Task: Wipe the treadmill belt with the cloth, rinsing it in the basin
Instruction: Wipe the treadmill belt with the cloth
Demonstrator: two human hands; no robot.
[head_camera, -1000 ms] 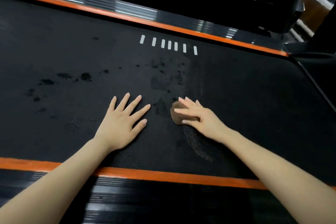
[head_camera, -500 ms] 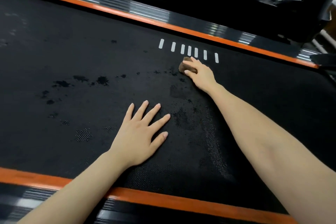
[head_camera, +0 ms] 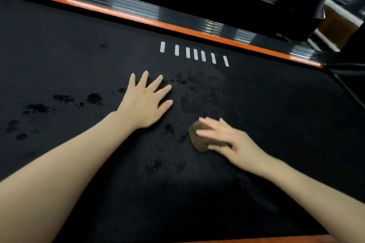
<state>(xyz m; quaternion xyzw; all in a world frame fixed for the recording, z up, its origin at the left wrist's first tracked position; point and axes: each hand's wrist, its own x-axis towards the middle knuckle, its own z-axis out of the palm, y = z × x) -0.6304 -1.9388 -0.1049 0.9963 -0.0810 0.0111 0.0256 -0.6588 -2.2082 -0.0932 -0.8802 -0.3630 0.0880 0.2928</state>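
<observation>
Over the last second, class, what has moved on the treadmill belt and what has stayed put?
The right hand pushed the brown cloth out to the white stripes, then pulled it back toward the person; it is blurred with motion now. Its grip on the cloth held. The left hand stayed flat on the belt, fingers spread, and the dark wet patches remain.

Brown cloth [head_camera: 198, 139] bunched on wet-spotted black belt [head_camera: 276, 116].

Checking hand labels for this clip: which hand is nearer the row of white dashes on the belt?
Left. The left hand lies flat just below the white dashes, fingertips close to them. The right hand, on the brown cloth, is farther toward the person.
</observation>
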